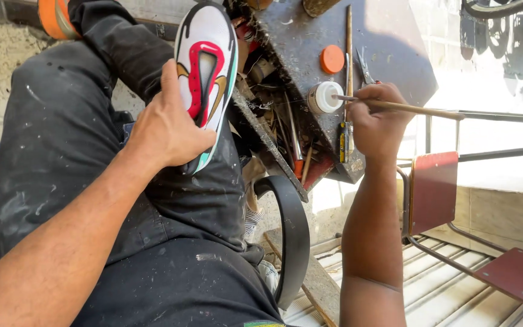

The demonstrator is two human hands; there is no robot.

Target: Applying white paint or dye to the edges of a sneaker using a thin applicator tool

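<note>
The left hand [167,130] gripped a white shoe sole with red and gold markings [206,72]; the right hand [378,118] pinched a thin wooden brush [407,108] in a small white glue jar [324,97].

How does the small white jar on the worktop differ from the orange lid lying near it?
The white jar is a raised little pot, open, with the brush tip at its mouth; the orange lid is a flat disc, lying apart and untouched. The jar sits nearer the right hand. Both are round and rest on the dark worktop.

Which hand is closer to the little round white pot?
Right. The right hand holds a thin wooden brush whose tip dips into the small round white pot. The left hand is farther away, gripping the white-soled shoe.
</note>
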